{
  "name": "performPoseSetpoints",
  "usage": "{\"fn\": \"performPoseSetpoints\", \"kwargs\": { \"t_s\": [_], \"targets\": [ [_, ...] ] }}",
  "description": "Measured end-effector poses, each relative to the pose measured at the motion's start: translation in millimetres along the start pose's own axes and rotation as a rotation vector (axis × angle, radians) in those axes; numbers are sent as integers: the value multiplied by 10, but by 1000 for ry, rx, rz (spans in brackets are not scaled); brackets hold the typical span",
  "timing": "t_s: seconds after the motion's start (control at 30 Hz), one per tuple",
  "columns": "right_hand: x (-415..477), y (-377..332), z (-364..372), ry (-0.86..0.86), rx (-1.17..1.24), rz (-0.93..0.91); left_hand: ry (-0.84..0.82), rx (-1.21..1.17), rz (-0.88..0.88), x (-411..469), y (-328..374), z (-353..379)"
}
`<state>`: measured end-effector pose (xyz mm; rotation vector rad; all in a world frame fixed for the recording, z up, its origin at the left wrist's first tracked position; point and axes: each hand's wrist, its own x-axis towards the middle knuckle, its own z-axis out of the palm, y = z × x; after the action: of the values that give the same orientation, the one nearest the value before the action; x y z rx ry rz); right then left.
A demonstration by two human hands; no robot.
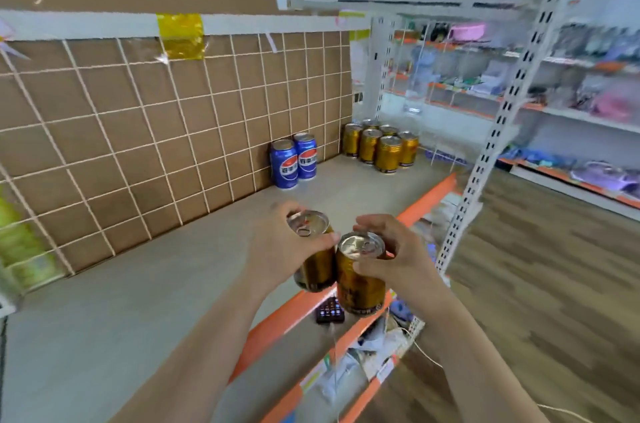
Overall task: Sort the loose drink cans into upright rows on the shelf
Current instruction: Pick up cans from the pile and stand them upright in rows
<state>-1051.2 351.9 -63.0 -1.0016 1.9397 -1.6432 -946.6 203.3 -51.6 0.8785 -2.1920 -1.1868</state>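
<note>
My left hand (277, 246) grips a gold can (313, 249) near its top, tilted a little, above the front edge of the grey shelf (138, 301). Beside it my right hand (391, 256) holds a second gold can (360, 275) upright, and the two cans touch side by side. At the far right end of the shelf several gold cans (381, 147) stand upright in a tight group. Two blue cans (293, 161) stand upright against the back grid, left of the gold group.
A brown board with a white wire grid (156, 131) backs the shelf. The shelf has an orange front lip (426, 200). A white slotted upright (498, 131) stands at the right. A lower shelf holds a small dark device (330, 311) and packets. Green bottles (17, 242) sit far left.
</note>
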Motion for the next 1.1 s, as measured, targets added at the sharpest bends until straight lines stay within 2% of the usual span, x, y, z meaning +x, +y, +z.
{"fn": "performPoseSetpoints", "kwargs": {
  "t_s": [0.17, 0.4, 0.6, 0.7, 0.93, 1.1],
  "targets": [
    [443, 260, -531, 82, -10, 24, -53, 54, 87, 570, 335, 529],
    [1324, 430, -1178, 85, -76, 39, -113, 155, 107, 1519, 537, 1071],
    [2003, 566, -1616, 109, -115, 38, -138, 282, 233, 2189, 685, 1448],
    [2242, 654, -1839, 80, -144, 58, -187, 297, 198, 2401, 754, 1621],
    [2867, 964, -2304, 0, -230, 85, -186, 285, 187, 2831, 819, 2104],
    [3322, 1175, -2601, -127, -299, 82, -117, 327, 123, 3060, 879, 2457]
  ]
}}
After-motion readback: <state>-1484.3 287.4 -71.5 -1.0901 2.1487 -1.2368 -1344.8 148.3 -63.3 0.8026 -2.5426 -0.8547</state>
